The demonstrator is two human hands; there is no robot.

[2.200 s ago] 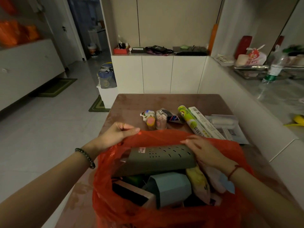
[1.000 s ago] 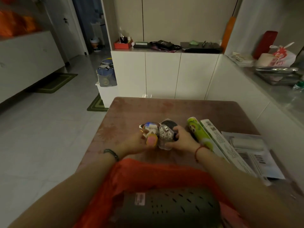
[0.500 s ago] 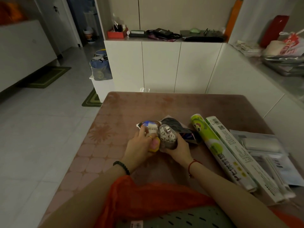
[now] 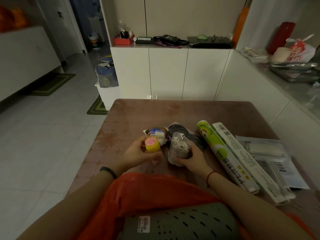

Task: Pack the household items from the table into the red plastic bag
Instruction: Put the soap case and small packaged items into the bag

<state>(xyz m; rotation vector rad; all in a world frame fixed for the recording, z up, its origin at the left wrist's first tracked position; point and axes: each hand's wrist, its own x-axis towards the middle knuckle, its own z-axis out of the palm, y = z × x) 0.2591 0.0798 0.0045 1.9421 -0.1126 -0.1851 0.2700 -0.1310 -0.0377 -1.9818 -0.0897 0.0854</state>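
The red plastic bag (image 4: 155,193) sits open at the bottom centre of the frame, on the near edge of the worktop (image 4: 173,111), with a grey perforated box (image 4: 181,224) lying in its mouth. Just above the bag, at the frame's centre, the left grip (image 4: 136,153) is curled around a small yellow cylinder with a pink top (image 4: 151,145). The right grip (image 4: 192,158) holds a clear packet of small white pieces (image 4: 179,149). Above the hands lie a white and blue pouch (image 4: 156,134) and a dark packet (image 4: 180,131). To the right lie a green roll (image 4: 223,153) and a long white box (image 4: 242,156), side by side, then clear flat packets (image 4: 270,153) near the right edge.
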